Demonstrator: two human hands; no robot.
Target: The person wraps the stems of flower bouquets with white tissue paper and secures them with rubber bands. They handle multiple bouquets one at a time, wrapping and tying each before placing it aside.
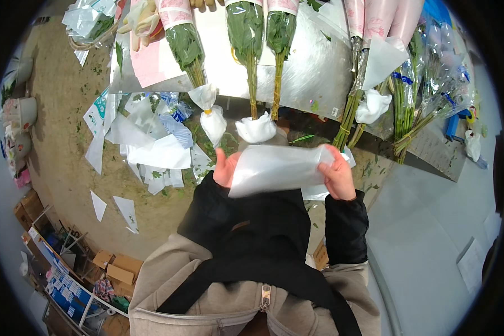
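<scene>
A translucent white plastic sheet (277,170) spans the space between my hands, in front of my chest. The fingers and thumb of my right hand (338,172) pinch its right end. My left hand (226,167) is at its left end, thumb raised, the fingers partly hidden behind the sheet; its grip cannot be made out. Beyond the sheet, wrapped bouquets lie with stems towards me. White wet-looking padding (256,128) is at the stem ends of the middle bouquets, and a tied white wrap (213,126) encloses those of the left bouquet (185,48).
The bouquets lie on a metal table (315,71). More stems (348,113) and clear-wrapped flowers (407,84) overhang its right side. Cut paper and film scraps (159,151) litter the floor at left. Cardboard boxes (119,269) stand at lower left.
</scene>
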